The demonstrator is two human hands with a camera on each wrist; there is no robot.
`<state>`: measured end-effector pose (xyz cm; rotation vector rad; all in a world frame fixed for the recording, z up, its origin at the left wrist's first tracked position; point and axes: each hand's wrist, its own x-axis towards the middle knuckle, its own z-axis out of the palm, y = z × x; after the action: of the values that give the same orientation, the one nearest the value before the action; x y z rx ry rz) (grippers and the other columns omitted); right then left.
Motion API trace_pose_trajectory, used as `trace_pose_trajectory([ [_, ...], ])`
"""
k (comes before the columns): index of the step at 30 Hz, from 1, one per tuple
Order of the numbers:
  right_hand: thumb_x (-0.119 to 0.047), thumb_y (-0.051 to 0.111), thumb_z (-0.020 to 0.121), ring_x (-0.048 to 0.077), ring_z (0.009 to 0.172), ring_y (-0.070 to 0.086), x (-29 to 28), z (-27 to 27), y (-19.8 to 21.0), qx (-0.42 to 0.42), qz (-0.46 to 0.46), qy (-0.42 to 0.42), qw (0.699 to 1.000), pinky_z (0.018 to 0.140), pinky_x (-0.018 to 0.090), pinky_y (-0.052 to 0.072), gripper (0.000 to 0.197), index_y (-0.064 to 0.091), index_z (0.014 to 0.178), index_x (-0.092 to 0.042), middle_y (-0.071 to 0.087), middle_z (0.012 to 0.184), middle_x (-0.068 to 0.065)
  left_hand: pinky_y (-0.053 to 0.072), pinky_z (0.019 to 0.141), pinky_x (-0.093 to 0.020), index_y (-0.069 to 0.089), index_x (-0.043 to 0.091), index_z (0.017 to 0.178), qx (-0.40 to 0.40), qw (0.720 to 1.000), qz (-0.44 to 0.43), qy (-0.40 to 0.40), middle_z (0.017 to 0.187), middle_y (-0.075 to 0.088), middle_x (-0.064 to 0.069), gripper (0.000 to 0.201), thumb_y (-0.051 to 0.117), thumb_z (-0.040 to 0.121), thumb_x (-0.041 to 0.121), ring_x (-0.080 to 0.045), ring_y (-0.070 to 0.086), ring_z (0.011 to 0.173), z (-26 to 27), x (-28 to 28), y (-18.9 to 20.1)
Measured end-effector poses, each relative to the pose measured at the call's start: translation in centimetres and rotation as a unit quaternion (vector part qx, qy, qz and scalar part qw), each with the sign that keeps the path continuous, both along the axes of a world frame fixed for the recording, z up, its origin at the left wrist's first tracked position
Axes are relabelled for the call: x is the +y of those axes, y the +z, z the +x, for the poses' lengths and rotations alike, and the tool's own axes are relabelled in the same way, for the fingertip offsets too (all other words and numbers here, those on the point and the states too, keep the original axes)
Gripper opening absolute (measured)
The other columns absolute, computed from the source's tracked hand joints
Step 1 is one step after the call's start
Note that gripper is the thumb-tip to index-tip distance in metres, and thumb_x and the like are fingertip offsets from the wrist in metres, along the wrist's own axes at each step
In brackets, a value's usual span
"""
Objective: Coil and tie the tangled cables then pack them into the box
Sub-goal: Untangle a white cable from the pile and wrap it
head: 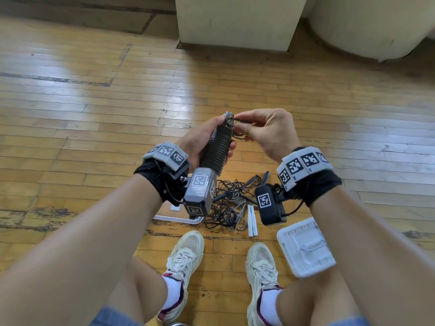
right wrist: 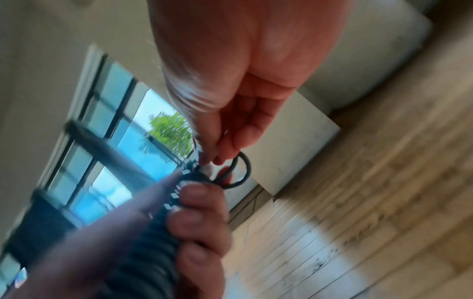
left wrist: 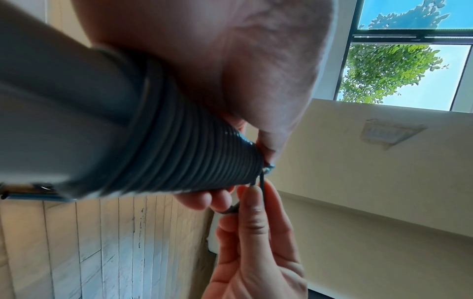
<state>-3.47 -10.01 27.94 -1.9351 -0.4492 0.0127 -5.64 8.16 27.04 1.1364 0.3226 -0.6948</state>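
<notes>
My left hand [head: 207,142] grips a tightly wound dark cable coil [head: 217,149] held upright above the floor; the coil [left wrist: 194,153] fills the left wrist view. My right hand [head: 263,130] pinches the cable's loose end [head: 237,118] at the top of the coil, where a metal plug tip [head: 228,116] sticks out. In the right wrist view that end forms a small loop [right wrist: 240,172] beside my right hand's fingertips [right wrist: 217,157]. A tangled pile of black cables [head: 230,203] lies on the floor below my hands. The white box [head: 306,248] sits by my right foot.
Two white sticks [head: 251,220] lie beside the tangle. A white bent bar [head: 179,218] lies left of it. My shoes [head: 186,257] stand near the pile. A cream cabinet [head: 237,20] and a rounded cream object [head: 367,24] stand on the wooden floor ahead.
</notes>
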Motion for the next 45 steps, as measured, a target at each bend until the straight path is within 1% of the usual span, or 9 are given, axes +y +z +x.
trace_pose_trajectory([
  [5,-0.013,0.078,0.084,0.015,0.07,0.073,-0.1,0.3,-0.4,-0.079,-0.075,0.009,0.994,0.066,0.031,0.062,0.026,0.076,0.11,-0.009,0.076,0.09,0.0,0.049,0.058,-0.029,0.056,0.009,0.11,-0.003,1.0,0.016,0.006,0.078,0.064,-0.006,0.044,0.045,0.099,0.05,-0.019,0.059,0.062,-0.1,0.1,-0.1],
  [15,-0.013,0.08,0.083,0.013,0.062,0.07,0.8,0.3,-0.6,-0.085,-0.006,-0.079,0.993,0.06,0.028,0.059,0.012,0.079,0.095,-0.011,0.075,0.078,-0.001,0.05,0.055,-0.027,0.05,0.012,0.131,0.005,0.999,-0.027,-0.024,0.077,0.062,-0.006,0.055,0.05,0.097,0.056,-0.018,0.058,0.058,0.0,-0.1,0.0],
  [20,-0.018,0.079,0.084,0.004,0.068,0.068,1.5,-0.2,-0.7,-0.146,-0.057,-0.093,0.983,0.063,0.024,0.059,0.013,0.08,0.096,-0.013,0.076,0.085,-0.003,0.052,0.054,-0.028,0.055,0.011,0.111,-0.021,1.0,0.008,-0.011,0.078,0.064,-0.008,0.049,0.053,0.095,0.057,-0.019,0.06,0.06,-0.3,0.1,0.0],
  [24,-0.015,0.079,0.085,0.006,0.067,0.069,1.6,-0.5,-0.8,-0.111,-0.066,-0.067,0.989,0.063,0.029,0.061,0.017,0.076,0.102,-0.012,0.075,0.085,0.0,0.053,0.05,-0.027,0.056,0.008,0.102,-0.075,0.993,0.09,0.028,0.076,0.066,-0.013,0.042,0.052,0.098,0.05,-0.022,0.061,0.056,-0.8,0.0,0.3],
  [27,-0.01,0.076,0.088,0.009,0.066,0.071,1.6,-0.5,-0.3,-0.065,-0.062,-0.041,0.995,0.063,0.027,0.06,0.029,0.061,0.113,-0.012,0.073,0.086,0.002,0.053,0.048,-0.026,0.059,0.006,0.095,-0.138,0.982,0.123,0.052,0.074,0.067,-0.015,0.041,0.051,0.1,0.045,-0.023,0.061,0.053,-0.7,-0.1,0.9],
  [32,0.0,0.056,0.097,0.01,0.072,0.073,1.5,-1.0,0.0,-0.011,-0.092,0.039,0.995,0.068,0.03,0.062,0.03,0.055,0.126,-0.005,0.072,0.09,0.008,0.055,0.05,-0.03,0.064,0.007,0.09,-0.236,0.941,0.244,0.004,0.075,0.066,-0.014,0.04,0.045,0.104,0.04,-0.021,0.062,0.052,-0.6,0.4,0.3],
  [36,-0.018,0.054,0.103,0.016,0.071,0.074,2.0,-1.6,-0.1,0.068,-0.099,0.046,0.992,0.068,0.034,0.063,0.028,0.057,0.128,-0.007,0.073,0.092,0.012,0.058,0.062,-0.047,0.065,0.003,0.099,-0.277,0.883,0.373,-0.058,0.074,0.067,-0.012,0.044,0.044,0.105,0.041,-0.028,0.066,0.058,-0.7,0.2,-0.4],
  [41,-0.012,0.053,0.103,0.028,0.071,0.075,1.6,-1.3,0.6,0.17,-0.049,0.045,0.983,0.068,0.041,0.063,0.013,0.056,0.115,-0.009,0.073,0.086,0.017,0.059,0.064,-0.042,0.062,0.014,0.089,-0.297,0.839,0.437,-0.129,0.077,0.07,-0.008,0.037,0.043,0.104,0.043,-0.026,0.07,0.062,-0.9,0.4,0.4],
  [45,-0.007,0.052,0.102,0.032,0.073,0.075,1.6,-1.4,0.9,0.207,-0.049,0.056,0.975,0.068,0.041,0.063,0.014,0.053,0.116,-0.007,0.073,0.087,0.021,0.061,0.066,-0.043,0.064,0.013,0.097,-0.303,0.815,0.466,-0.164,0.077,0.07,-0.004,0.027,0.054,0.098,0.037,-0.021,0.07,0.062,-0.8,0.7,0.5],
])
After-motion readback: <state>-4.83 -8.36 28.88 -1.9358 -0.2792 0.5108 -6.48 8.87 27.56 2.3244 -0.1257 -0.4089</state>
